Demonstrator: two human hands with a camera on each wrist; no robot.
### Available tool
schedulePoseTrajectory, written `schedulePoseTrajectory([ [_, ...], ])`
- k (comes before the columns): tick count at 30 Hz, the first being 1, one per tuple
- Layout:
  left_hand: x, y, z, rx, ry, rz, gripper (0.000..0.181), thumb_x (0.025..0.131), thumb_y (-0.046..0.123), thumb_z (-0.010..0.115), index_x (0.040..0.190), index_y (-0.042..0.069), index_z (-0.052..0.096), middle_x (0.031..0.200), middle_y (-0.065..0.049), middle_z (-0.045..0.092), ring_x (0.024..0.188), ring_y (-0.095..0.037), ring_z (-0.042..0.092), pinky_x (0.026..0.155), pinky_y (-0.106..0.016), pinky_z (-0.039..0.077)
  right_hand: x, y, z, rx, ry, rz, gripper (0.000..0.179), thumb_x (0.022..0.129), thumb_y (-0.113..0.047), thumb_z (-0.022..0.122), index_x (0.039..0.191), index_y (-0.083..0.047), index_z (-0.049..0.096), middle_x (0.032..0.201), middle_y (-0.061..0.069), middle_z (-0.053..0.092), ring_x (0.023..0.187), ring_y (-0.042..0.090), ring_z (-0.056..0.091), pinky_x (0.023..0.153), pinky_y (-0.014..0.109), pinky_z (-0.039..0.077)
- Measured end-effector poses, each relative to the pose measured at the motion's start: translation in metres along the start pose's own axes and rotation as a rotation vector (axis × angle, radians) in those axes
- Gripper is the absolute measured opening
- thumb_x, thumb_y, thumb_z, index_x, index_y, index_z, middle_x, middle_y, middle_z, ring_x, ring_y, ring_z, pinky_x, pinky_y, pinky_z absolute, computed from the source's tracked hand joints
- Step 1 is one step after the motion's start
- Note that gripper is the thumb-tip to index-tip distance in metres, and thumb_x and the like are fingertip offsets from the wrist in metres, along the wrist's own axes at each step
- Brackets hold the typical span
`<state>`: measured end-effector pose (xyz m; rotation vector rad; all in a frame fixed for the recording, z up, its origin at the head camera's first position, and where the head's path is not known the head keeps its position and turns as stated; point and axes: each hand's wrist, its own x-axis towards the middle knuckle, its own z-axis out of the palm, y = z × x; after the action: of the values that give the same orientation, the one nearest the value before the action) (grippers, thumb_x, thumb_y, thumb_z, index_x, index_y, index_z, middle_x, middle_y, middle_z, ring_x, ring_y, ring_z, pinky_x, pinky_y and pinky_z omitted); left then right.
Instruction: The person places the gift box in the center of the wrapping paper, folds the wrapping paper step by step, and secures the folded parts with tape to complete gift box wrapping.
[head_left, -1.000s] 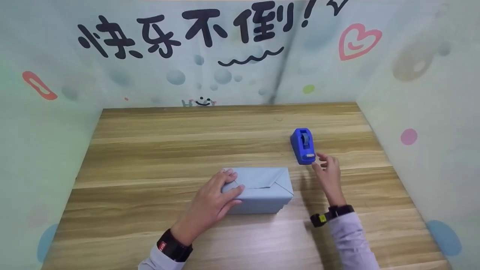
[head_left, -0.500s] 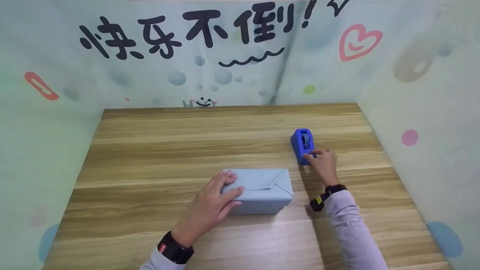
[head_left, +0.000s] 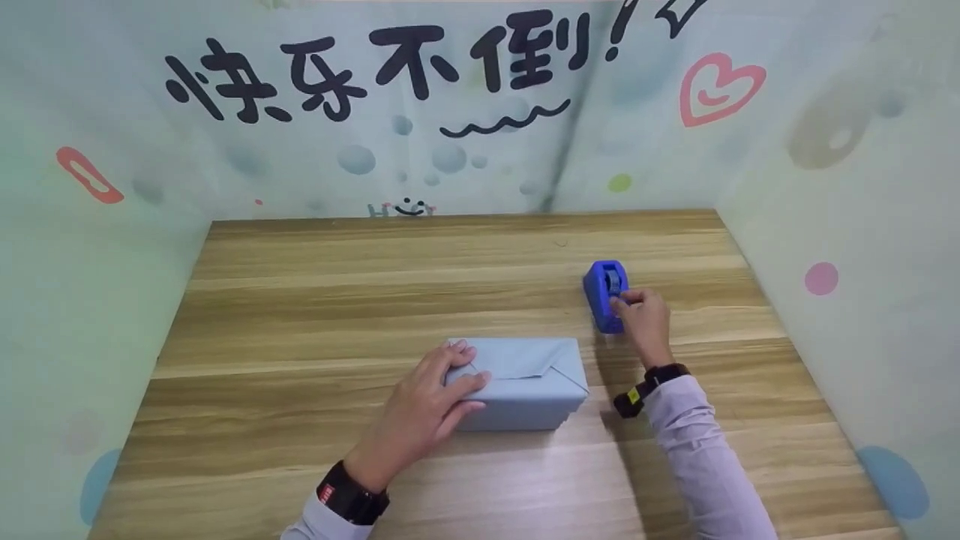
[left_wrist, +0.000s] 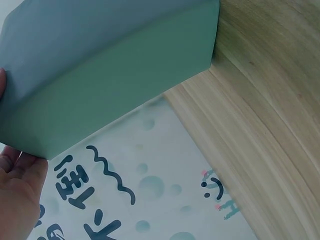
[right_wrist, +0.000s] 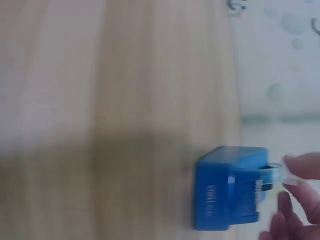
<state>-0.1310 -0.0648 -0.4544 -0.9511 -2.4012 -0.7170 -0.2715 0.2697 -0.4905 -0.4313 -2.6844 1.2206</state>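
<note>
A box wrapped in pale blue paper (head_left: 525,367) lies on the wooden table, a folded flap on its top. My left hand (head_left: 416,412) grips its left end; in the left wrist view the fingers (left_wrist: 25,172) curl by its lower edge. To the right and farther back stands a blue tape dispenser (head_left: 598,296) with a roll of clear tape (head_left: 613,280). At its front my right hand (head_left: 646,319) pinches the tape between thumb and fingertips. In the right wrist view the right hand (right_wrist: 300,200) is beside the roll of the dispenser (right_wrist: 225,190); its tape end is hard to see.
The wooden table (head_left: 337,292) is bounded by a printed back panel (head_left: 480,172) and pale side panels (head_left: 847,337). Each wrist wears a black band with a camera.
My right hand has come in from beside the dispenser to its front, closed its fingertips there, then moved slightly back towards the roll. The left hand and box have stayed put.
</note>
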Motion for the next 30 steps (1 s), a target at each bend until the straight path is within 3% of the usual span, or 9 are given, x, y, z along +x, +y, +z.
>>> schedulePoseTrajectory([
  [3,0.000,0.000,-0.001,-0.006,-0.024,-0.024,0.030,0.089,0.034,0.060,0.114,0.020,0.064,0.125,-0.008,0.052,0.125,-0.025,0.047,0.107,-0.040,0.036,0.003,-0.004,-0.007,0.057,0.003,0.052,0.027,0.087,-0.015,0.062,0.103,0.006,0.066,0.098,0.019,0.067,0.086,0.021,0.059,0.074,0.025,0.046],
  [6,0.000,0.000,-0.001,-0.014,-0.019,-0.023,0.029,0.088,0.034,0.061,0.113,0.019,0.064,0.126,-0.009,0.052,0.125,-0.025,0.046,0.107,-0.041,0.036,0.005,-0.005,-0.014,0.174,-0.056,0.148,0.029,0.087,-0.012,0.060,0.109,0.008,0.064,0.087,0.008,0.066,0.074,0.010,0.057,0.068,0.019,0.046],
  [10,0.000,0.000,0.001,-0.014,0.009,-0.010,0.030,0.086,0.033,0.064,0.112,0.019,0.065,0.124,-0.009,0.053,0.125,-0.025,0.047,0.107,-0.041,0.037,0.006,-0.003,-0.021,0.414,-0.168,0.297,0.059,0.088,-0.006,0.057,0.140,0.006,0.033,0.076,-0.002,0.056,0.063,0.006,0.055,0.072,0.025,0.051],
  [12,0.000,-0.001,0.001,-0.019,0.016,-0.007,0.030,0.085,0.033,0.065,0.111,0.019,0.065,0.124,-0.009,0.053,0.124,-0.025,0.048,0.106,-0.041,0.037,0.004,-0.002,-0.022,0.519,-0.194,0.348,0.071,0.088,-0.003,0.055,0.147,0.001,0.016,0.072,-0.003,0.052,0.060,0.006,0.052,0.075,0.027,0.051],
  [14,0.000,-0.001,0.002,-0.019,0.016,-0.010,0.030,0.085,0.033,0.065,0.111,0.019,0.065,0.123,-0.009,0.053,0.124,-0.025,0.048,0.106,-0.041,0.038,0.002,-0.001,-0.022,0.594,-0.202,0.373,0.075,0.089,-0.002,0.053,0.148,-0.003,0.008,0.070,-0.003,0.052,0.060,0.007,0.051,0.076,0.027,0.051],
  [19,0.000,0.000,0.002,-0.016,0.011,-0.016,0.030,0.086,0.033,0.064,0.112,0.019,0.065,0.123,-0.008,0.053,0.125,-0.025,0.047,0.106,-0.041,0.038,-0.007,0.006,-0.015,0.713,-0.158,0.353,0.068,0.090,0.001,0.049,0.147,-0.001,0.012,0.072,-0.002,0.056,0.066,0.009,0.054,0.077,0.025,0.050],
  [24,0.000,0.000,0.001,-0.016,0.011,-0.019,0.030,0.086,0.034,0.064,0.112,0.019,0.065,0.123,-0.008,0.053,0.125,-0.025,0.047,0.106,-0.041,0.038,-0.019,0.021,-0.002,0.831,-0.045,0.297,0.059,0.089,0.003,0.048,0.142,0.001,0.025,0.071,-0.005,0.057,0.070,0.008,0.056,0.076,0.022,0.049],
  [30,0.000,0.000,0.002,-0.021,0.006,-0.019,0.029,0.087,0.033,0.062,0.112,0.018,0.065,0.123,-0.008,0.053,0.125,-0.025,0.047,0.106,-0.040,0.038,-0.026,0.038,0.016,0.977,0.079,0.221,0.050,0.086,0.008,0.046,0.134,0.001,0.038,0.071,-0.006,0.046,0.068,0.007,0.050,0.072,0.022,0.047],
])
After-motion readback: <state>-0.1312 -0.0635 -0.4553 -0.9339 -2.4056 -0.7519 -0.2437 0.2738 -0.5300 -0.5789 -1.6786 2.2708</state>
